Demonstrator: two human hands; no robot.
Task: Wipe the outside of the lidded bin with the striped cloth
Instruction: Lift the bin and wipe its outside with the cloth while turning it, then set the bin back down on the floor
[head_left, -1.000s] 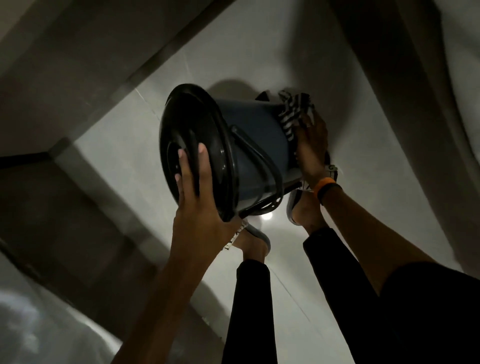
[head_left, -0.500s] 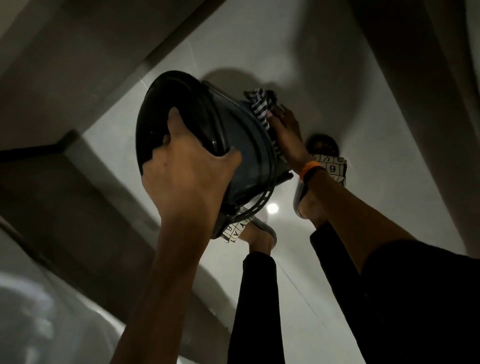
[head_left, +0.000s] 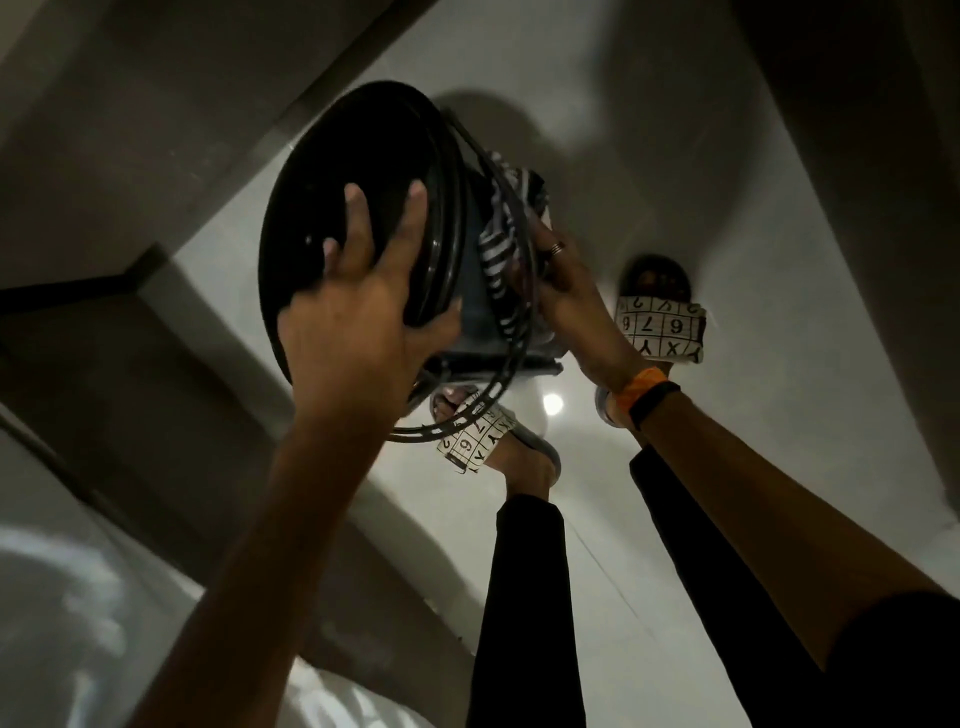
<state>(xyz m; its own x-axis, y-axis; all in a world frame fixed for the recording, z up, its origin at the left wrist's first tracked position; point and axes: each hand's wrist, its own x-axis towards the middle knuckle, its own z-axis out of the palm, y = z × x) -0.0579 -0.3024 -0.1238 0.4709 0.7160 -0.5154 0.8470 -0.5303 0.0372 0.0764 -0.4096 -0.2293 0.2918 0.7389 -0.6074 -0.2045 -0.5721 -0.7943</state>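
Bin (head_left: 475, 291) held tipped on its side above the floor (head_left: 649, 171), black lid (head_left: 332, 208) toward the camera. Compared with half a second earlier, the left hand (head_left: 358, 317) has loosened from a clamped grip: its fingers (head_left: 358, 228) now lie spread flat on the lid, thumb hooked over the rim. The right hand (head_left: 566, 291) (orange wristband (head_left: 639, 387)) presses the striped cloth (head_left: 501, 249) against the bin's blue side, fingers curled over it. The wire handle (head_left: 511, 332) hangs loose above the sandals (head_left: 662, 327).
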